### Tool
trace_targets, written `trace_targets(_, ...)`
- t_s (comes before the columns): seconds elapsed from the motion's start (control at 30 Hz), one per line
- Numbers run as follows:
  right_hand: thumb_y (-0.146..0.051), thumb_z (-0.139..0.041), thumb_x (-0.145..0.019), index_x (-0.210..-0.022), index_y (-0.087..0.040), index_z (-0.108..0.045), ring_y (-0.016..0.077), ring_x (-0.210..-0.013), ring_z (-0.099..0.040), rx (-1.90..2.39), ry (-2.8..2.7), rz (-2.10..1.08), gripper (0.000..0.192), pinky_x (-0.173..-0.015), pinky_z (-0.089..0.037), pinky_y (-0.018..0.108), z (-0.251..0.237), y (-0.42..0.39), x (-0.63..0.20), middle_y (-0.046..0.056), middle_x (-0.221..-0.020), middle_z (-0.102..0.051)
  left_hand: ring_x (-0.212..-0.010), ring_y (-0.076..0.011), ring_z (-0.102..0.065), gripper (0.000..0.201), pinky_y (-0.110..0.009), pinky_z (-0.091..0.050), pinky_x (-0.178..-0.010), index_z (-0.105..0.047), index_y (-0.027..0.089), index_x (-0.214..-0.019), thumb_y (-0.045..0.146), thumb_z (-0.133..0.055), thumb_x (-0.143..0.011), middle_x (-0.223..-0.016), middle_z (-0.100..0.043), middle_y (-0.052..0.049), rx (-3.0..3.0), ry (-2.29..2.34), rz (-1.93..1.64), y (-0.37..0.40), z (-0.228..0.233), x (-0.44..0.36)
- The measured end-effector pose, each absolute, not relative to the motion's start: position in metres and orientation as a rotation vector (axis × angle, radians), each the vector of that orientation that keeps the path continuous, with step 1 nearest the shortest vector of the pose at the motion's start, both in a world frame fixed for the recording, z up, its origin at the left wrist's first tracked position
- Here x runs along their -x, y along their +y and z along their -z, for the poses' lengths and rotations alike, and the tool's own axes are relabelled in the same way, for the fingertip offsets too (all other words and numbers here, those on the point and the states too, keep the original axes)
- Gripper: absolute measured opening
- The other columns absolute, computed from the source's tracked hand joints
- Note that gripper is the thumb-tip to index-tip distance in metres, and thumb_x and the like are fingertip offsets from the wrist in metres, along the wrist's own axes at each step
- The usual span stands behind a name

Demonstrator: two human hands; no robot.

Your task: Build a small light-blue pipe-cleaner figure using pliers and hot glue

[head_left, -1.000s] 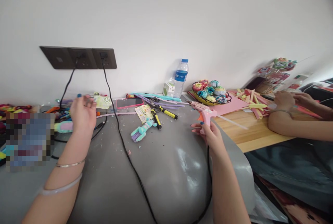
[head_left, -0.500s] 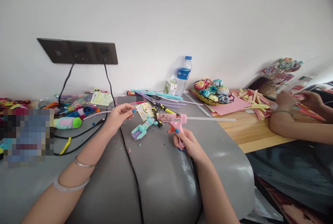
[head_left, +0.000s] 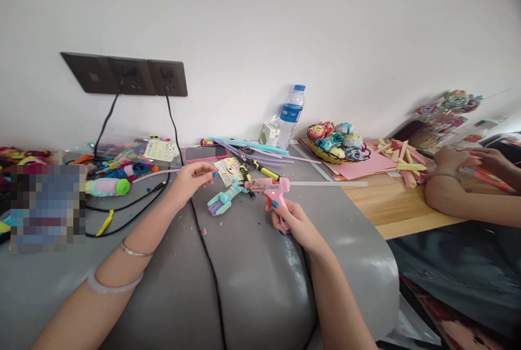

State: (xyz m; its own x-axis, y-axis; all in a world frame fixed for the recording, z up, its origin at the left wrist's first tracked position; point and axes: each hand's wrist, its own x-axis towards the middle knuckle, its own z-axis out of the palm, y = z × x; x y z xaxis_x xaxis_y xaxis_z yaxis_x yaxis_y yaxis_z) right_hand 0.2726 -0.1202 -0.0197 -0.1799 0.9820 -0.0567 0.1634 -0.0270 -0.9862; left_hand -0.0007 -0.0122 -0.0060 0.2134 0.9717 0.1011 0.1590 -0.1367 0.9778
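In my right hand (head_left: 291,220) is a pink hot glue gun (head_left: 274,189), its handle wrapped by my fingers and a long clear glue stick (head_left: 325,183) protruding from the back. The nozzle points left, close to a turquoise and purple fuzzy figure (head_left: 225,198) lying on the grey table cover. My left hand (head_left: 195,180) hovers above and left of that figure, thumb and index finger pinched; what is between them, if anything, I cannot make out. Behind the gun lie yellow-and-black pliers (head_left: 260,167) and a printed card (head_left: 228,170).
Fuzzy stems (head_left: 252,146), a phone (head_left: 206,153) and a water bottle (head_left: 292,116) sit near the wall. Black cables (head_left: 207,258) cross the grey cover (head_left: 260,285). A basket of paper flowers (head_left: 337,144) stands right; beyond it a co-worker's hands (head_left: 451,160) handle paper strips.
The view has shifted slightly. The glue gun has moved a little left, bringing its nozzle nearer the turquoise figure. My left hand keeps its pinch.
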Motion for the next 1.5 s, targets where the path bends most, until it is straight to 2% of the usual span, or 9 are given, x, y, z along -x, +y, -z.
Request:
trace_targets(0.23, -0.059, -0.049, -0.093, -0.082, -0.018, -0.057, 0.0113, -0.045, -0.031, 1.264, -1.456, -1.301, 0.043, -0.052, -0.026, 0.028, 0.02, -0.121, -0.273, -0.007, -0.043, -0.044, -0.06, -0.0151, -0.061, 0.033, -0.025, -0.044, -0.054, -0.07, 0.018, -0.081, 0.046, -0.079, -0.066, -0.066, -0.066, -0.001, -1.519, 1.116, -1.045, -0.012, 0.007, 0.0)
trace_targets(0.5, -0.061, -0.049, -0.093, -0.082, -0.019, -0.057, 0.0116, -0.045, -0.031, 1.258, -1.464, -1.301, 0.044, -0.051, -0.026, 0.028, 0.021, -0.12, -0.273, -0.007, -0.043, -0.044, -0.066, -0.0185, -0.068, 0.029, -0.027, -0.05, -0.057, -0.072, 0.018, -0.082, 0.046, -0.074, -0.073, -0.08, -0.073, -0.005, -1.678, 1.051, -0.924, -0.016, 0.003, -0.001)
trace_targets(0.7, -0.062, -0.049, -0.092, -0.083, -0.019, -0.057, 0.0111, -0.044, -0.031, 1.279, -1.462, -1.299, 0.044, -0.051, -0.026, 0.028, 0.02, -0.12, -0.272, -0.007, -0.043, -0.045, -0.073, -0.0201, -0.07, 0.026, -0.031, -0.057, -0.07, -0.072, 0.018, -0.079, 0.044, -0.072, -0.077, -0.077, -0.073, -0.005, -1.748, 0.971, -0.852, -0.018, 0.004, -0.004)
trace_targets(1.03, -0.058, -0.048, -0.094, -0.088, -0.017, -0.06, 0.0112, -0.046, -0.031, 1.316, -1.469, -1.324, 0.043, -0.052, -0.025, 0.028, 0.015, -0.125, -0.274, -0.007, -0.044, -0.044, -0.075, -0.0199, -0.07, 0.019, -0.032, -0.057, -0.073, -0.071, 0.018, -0.078, 0.036, -0.07, -0.077, -0.081, -0.073, -0.006, -1.786, 0.95, -0.774, -0.017, 0.007, -0.004)
trace_targets(1.3, -0.059, -0.049, -0.095, -0.099, -0.015, -0.063, 0.0098, -0.044, -0.025, 1.201, -1.348, -1.364, 0.046, -0.047, -0.019, 0.027, 0.022, -0.13, -0.28, -0.007, -0.045, -0.043, -0.079, -0.0212, -0.07, 0.022, -0.033, -0.057, -0.076, -0.071, 0.017, -0.08, 0.038, -0.069, -0.077, -0.085, -0.074, -0.006, -1.787, 0.975, -0.74, -0.017, 0.008, -0.003)
trace_targets(1.5, -0.061, -0.052, -0.093, -0.101, -0.017, -0.064, 0.0091, -0.038, -0.027, 1.101, -1.168, -1.282, 0.046, -0.043, -0.019, 0.026, 0.02, -0.129, -0.277, -0.006, -0.044, -0.046, -0.082, -0.0216, -0.07, 0.02, -0.033, -0.056, -0.078, -0.071, 0.017, -0.081, 0.037, -0.068, -0.077, -0.088, -0.074, -0.006, -1.777, 0.981, -0.732, -0.017, 0.006, -0.003)
